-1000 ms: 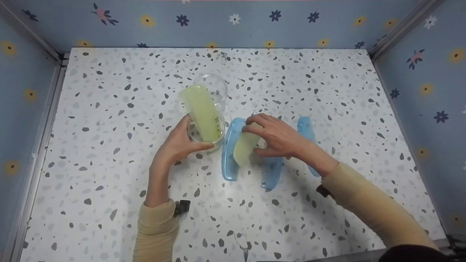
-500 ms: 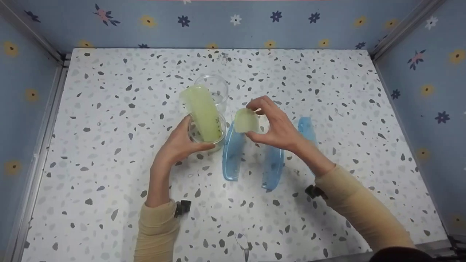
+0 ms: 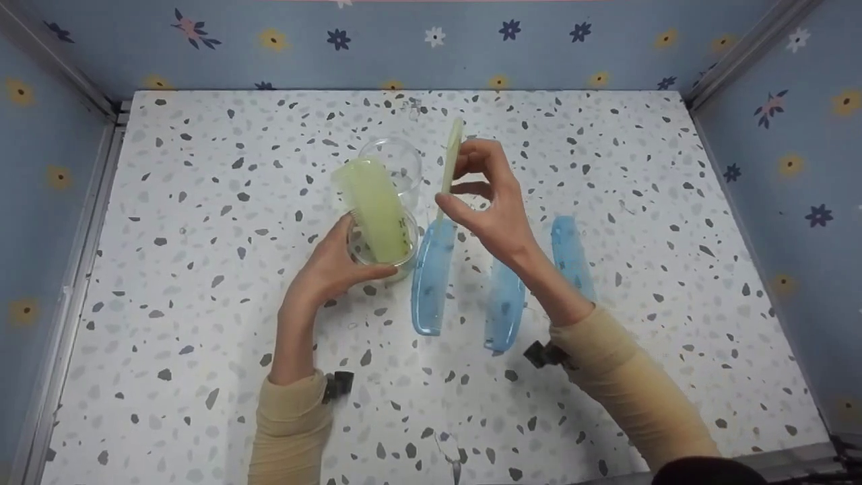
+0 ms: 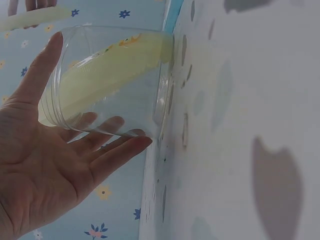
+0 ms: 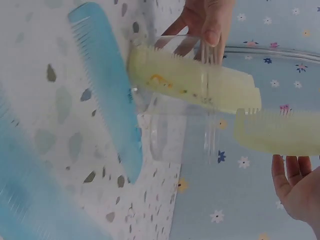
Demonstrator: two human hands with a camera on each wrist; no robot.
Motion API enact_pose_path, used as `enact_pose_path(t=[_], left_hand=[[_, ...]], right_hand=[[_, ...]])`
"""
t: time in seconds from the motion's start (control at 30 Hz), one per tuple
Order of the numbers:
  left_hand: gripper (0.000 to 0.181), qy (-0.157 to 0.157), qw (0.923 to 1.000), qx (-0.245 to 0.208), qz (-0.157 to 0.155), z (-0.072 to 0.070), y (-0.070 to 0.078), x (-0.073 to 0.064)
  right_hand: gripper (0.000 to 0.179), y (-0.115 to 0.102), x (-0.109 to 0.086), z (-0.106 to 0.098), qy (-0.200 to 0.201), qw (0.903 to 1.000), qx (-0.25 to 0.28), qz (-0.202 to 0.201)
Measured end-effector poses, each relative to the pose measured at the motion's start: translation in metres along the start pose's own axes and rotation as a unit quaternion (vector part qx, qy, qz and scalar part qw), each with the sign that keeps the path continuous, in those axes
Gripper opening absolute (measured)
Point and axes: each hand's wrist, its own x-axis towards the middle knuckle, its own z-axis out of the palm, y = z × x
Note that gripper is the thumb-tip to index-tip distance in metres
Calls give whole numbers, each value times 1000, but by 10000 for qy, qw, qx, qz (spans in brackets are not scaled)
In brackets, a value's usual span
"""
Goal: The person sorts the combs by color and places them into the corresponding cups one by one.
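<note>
Our left hand point(image 3: 330, 263) curves round a clear cup point(image 3: 361, 244) containing at least one yellow-green comb point(image 3: 377, 209), and our right hand point(image 3: 495, 202) pinches another comb point(image 3: 452, 155), the head view shows. From the left wrist, the cup stands on the table point(image 4: 225, 190). From the right, our pinched comb hovers near its mouth.

Speckled white table point(image 3: 640, 168), three blue combs point(image 3: 431, 289), two clear cups point(image 3: 403, 168).

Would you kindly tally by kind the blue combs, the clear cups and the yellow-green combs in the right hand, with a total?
Blue combs: 3
Clear cups: 2
Yellow-green combs in the right hand: 1
Total: 6
</note>
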Motion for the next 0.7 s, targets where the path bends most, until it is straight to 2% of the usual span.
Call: enact_pose_path(t=[0.3,0.7], left_hand=[[114,61,9999,-66,66,1,0,-1],[114,39,9999,-43,88,0,-1,-1]], right_hand=[[54,-17,13,29,234,9991,282,199],[54,-9,12,49,131,9973,55,723]])
